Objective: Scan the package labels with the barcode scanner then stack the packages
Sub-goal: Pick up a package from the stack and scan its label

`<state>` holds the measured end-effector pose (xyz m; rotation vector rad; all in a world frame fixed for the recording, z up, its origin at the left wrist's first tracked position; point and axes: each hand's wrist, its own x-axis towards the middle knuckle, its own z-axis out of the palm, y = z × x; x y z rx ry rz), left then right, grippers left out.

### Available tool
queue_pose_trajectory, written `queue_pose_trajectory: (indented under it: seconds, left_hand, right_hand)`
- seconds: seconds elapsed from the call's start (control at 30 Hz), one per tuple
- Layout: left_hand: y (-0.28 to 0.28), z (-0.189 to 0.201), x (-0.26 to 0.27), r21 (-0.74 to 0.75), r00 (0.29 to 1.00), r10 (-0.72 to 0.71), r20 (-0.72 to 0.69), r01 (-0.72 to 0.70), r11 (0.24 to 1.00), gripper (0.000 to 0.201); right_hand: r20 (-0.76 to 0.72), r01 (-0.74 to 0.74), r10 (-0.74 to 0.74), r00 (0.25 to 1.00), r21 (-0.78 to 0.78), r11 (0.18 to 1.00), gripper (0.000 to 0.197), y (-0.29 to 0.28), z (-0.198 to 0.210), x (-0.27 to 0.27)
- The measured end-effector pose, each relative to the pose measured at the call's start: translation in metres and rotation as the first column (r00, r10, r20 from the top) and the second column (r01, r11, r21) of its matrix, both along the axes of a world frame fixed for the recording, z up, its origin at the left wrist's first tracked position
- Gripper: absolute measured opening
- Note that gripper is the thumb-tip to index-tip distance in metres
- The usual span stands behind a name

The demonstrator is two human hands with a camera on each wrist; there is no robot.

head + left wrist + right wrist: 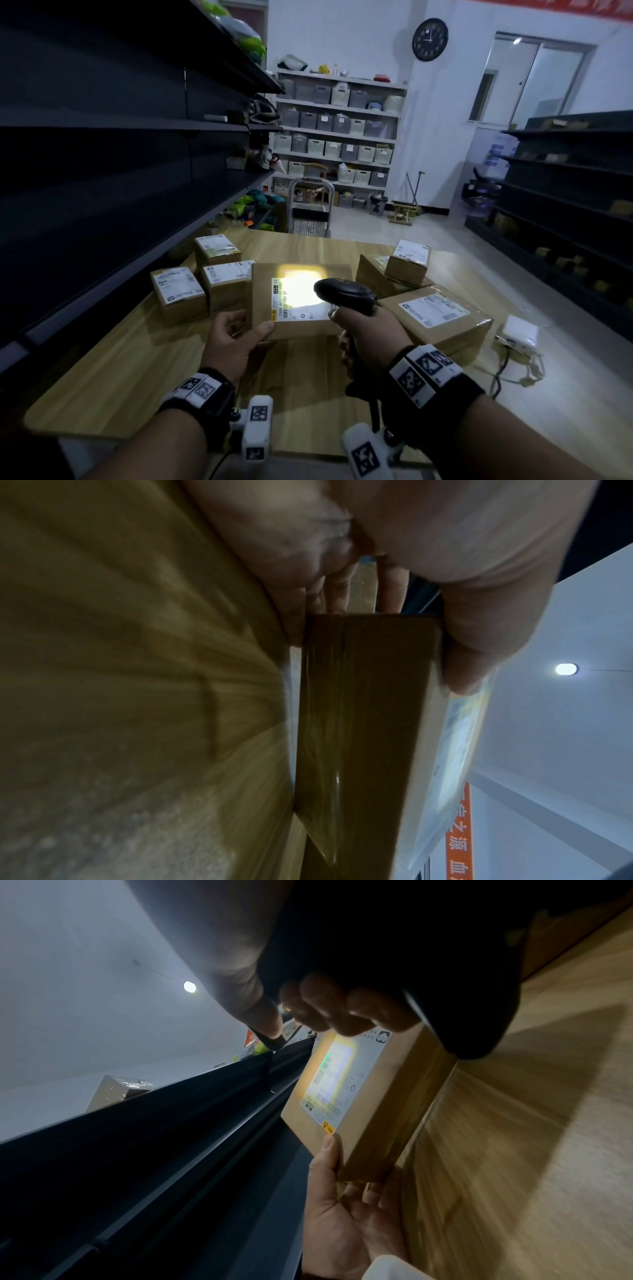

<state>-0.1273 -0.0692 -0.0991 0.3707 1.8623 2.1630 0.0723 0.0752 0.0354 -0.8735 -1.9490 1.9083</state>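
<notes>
My left hand [236, 334] grips the near left corner of a flat brown package [301, 301], thumb on top beside its white label [299, 299], fingers underneath. The package is held above the wooden table [137, 359], tilted toward me. My right hand [368, 337] grips the handle of a black barcode scanner [346, 294], whose bright yellow-white light falls on the label. In the left wrist view the package [363, 723] shows edge-on under my left hand [394, 588]. In the right wrist view the lit package [346, 1096] sits beyond my right hand [342, 1007], with my left hand [346, 1218] at its corner.
Three small labelled boxes [178, 296] lie at the table's left. A large box [438, 322] and a stacked small box [409, 262] lie on the right. Dark shelving [120, 171] runs along the left. A white adapter [519, 334] with cable lies by the right edge.
</notes>
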Motion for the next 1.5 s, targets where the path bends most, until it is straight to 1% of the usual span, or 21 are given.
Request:
queue_pose_trajectory:
  seconds: [0.07, 0.1, 0.2, 0.23, 0.37, 0.4, 0.5, 0.57, 0.63, 0.73, 0.87, 0.97, 1.07, 1.13, 1.2, 1.33, 1.37, 1.4, 1.47, 1.5]
  left_hand:
    - [-0.001, 0.003, 0.002, 0.0, 1.0, -0.002, 0.003, 0.002, 1.0, 0.106]
    - [-0.002, 0.005, 0.004, -0.005, 1.0, -0.006, 0.001, 0.006, 1.0, 0.101]
    - [-0.002, 0.009, 0.005, -0.011, 1.0, -0.014, 0.007, 0.014, 1.0, 0.073]
    - [-0.002, 0.009, 0.005, -0.014, 1.0, -0.017, 0.01, 0.017, 1.0, 0.072]
    - [-0.003, 0.009, 0.007, -0.019, 1.0, -0.006, -0.006, 0.006, 1.0, 0.095]
    - [-0.004, 0.008, 0.007, -0.016, 1.0, -0.006, -0.002, 0.006, 1.0, 0.095]
    - [-0.004, 0.01, 0.007, -0.017, 1.0, -0.016, 0.007, 0.016, 1.0, 0.088]
    - [-0.003, 0.012, 0.008, -0.01, 1.0, -0.022, 0.019, 0.022, 1.0, 0.087]
    - [-0.002, 0.011, 0.007, 0.009, 1.0, -0.015, 0.026, 0.015, 1.0, 0.089]
    - [0.001, 0.006, 0.005, 0.034, 1.0, 0.015, 0.022, -0.016, 0.999, 0.101]
    - [0.001, 0.003, 0.004, 0.05, 0.999, 0.019, 0.038, -0.021, 0.999, 0.102]
    - [0.0, 0.007, 0.006, 0.059, 0.998, 0.028, 0.06, -0.032, 0.998, 0.101]
    - [-0.003, 0.017, 0.013, 0.04, 0.996, 0.03, 0.084, -0.034, 0.999, 0.088]
    - [-0.003, 0.022, 0.015, 0.036, 0.995, 0.028, 0.097, -0.032, 0.999, 0.071]
    - [-0.003, 0.023, 0.016, 0.062, 0.993, 0.021, 0.12, -0.028, 0.998, 0.054]
    - [-0.005, 0.025, 0.018, 0.054, 0.988, 0.001, 0.156, -0.009, 0.998, 0.051]
    - [-0.005, 0.028, 0.02, 0.056, 0.986, -0.002, 0.164, -0.008, 0.998, 0.054]
    - [-0.006, 0.03, 0.023, 0.062, 0.986, -0.01, 0.169, 0.0, 0.998, 0.063]
    - [-0.005, 0.034, 0.024, 0.064, 0.981, -0.022, 0.193, 0.01, 0.998, 0.095]
    - [-0.005, 0.035, 0.024, 0.073, 0.978, -0.033, 0.205, 0.018, 0.997, 0.105]
  right_hand:
    - [-0.004, -0.006, 0.006, 1.0, -0.014, 1.0, 0.016, -0.001, 0.0, 0.001]
    - [-0.009, -0.009, 0.009, 1.0, -0.023, 1.0, 0.016, -0.002, 0.0, 0.0]
    - [-0.011, 0.02, -0.02, 1.0, -0.032, 0.999, 0.016, -0.003, -0.002, -0.002]
    - [-0.011, 0.03, -0.031, 0.999, -0.027, 0.999, 0.016, -0.003, -0.003, -0.003]
    - [-0.03, -0.007, 0.006, 1.0, -0.034, 0.999, 0.018, 0.002, -0.009, -0.003]
    - [-0.031, -0.009, 0.007, 0.999, -0.035, 0.999, 0.019, 0.003, -0.011, -0.004]
    - [-0.022, 0.006, -0.006, 1.0, -0.017, 1.0, 0.026, 0.006, -0.014, -0.006]
    - [-0.023, 0.033, -0.033, 0.999, -0.026, 0.999, 0.027, 0.006, -0.016, -0.008]
    - [-0.022, 0.067, -0.068, 0.997, -0.052, 0.996, 0.023, 0.005, -0.017, -0.008]
    - [-0.035, 0.078, -0.081, 0.996, -0.092, 0.993, 0.016, 0.004, -0.018, -0.006]
    - [-0.083, 0.129, -0.144, 0.986, -0.164, 0.978, 0.025, 0.009, -0.021, 0.0]
    - [-0.095, 0.172, -0.192, 0.977, -0.189, 0.967, 0.023, 0.013, -0.018, 0.009]
    - [-0.147, 0.253, -0.289, 0.946, -0.225, 0.941, 0.026, 0.027, -0.025, 0.01]
    - [-0.194, 0.304, -0.356, 0.914, -0.25, 0.919, 0.031, 0.037, -0.032, 0.01]
    - [-0.222, 0.326, -0.395, 0.891, -0.293, 0.899, 0.036, 0.044, -0.035, 0.009]
    - [-0.207, 0.331, -0.405, 0.891, -0.316, 0.889, 0.04, 0.048, -0.039, 0.009]
    - [-0.202, 0.326, -0.4, 0.894, -0.318, 0.89, 0.041, 0.047, -0.04, 0.01]
    - [-0.195, 0.316, -0.391, 0.899, -0.328, 0.89, 0.042, 0.045, -0.038, 0.011]
    - [-0.187, 0.282, -0.358, 0.915, -0.338, 0.898, 0.044, 0.038, -0.032, 0.016]
    - [-0.182, 0.274, -0.347, 0.92, -0.335, 0.902, 0.046, 0.037, -0.03, 0.018]
